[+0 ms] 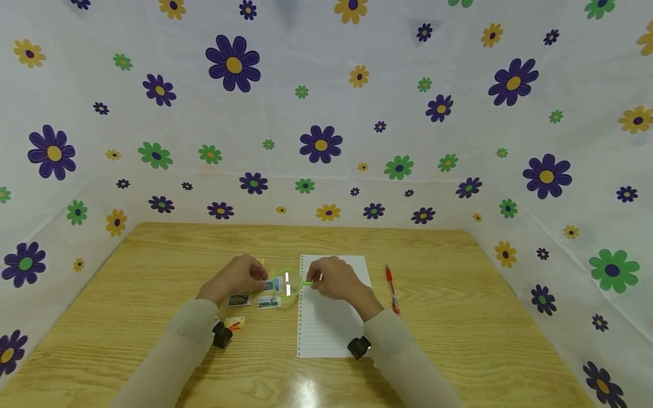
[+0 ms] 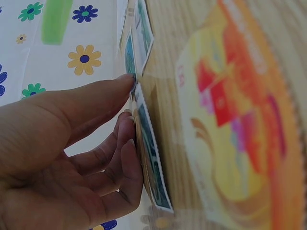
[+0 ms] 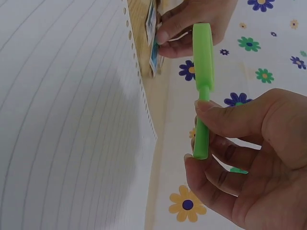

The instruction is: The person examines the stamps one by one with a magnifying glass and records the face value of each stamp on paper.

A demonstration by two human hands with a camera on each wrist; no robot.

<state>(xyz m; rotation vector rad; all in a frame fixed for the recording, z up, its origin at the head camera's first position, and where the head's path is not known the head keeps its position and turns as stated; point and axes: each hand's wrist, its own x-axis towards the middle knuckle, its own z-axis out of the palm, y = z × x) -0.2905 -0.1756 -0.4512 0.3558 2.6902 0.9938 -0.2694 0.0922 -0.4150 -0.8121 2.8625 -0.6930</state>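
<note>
My left hand (image 1: 237,277) pinches a small blue stamp (image 1: 268,285) by its edge between thumb and fingers. In the right wrist view that blue stamp (image 3: 154,53) shows under the left thumb. With my right hand (image 1: 336,279) I hold a light green magnifying glass (image 1: 288,283) by its short handle, thumb on one side and fingers on the other. Its round lens overlaps the right part of the stamp in the head view. Seen edge-on in the right wrist view, the green rim (image 3: 204,55) points towards the left hand.
Several stamps lie around the left hand: a landscape one (image 1: 269,302), a dark green one (image 1: 239,300) and an orange-yellow one (image 1: 235,323). Beneath the right hand is a lined, punched sheet of paper (image 1: 326,334). A red pen (image 1: 391,289) lies to its right. Flowered cloth (image 1: 285,119) surrounds the wooden table (image 1: 433,362).
</note>
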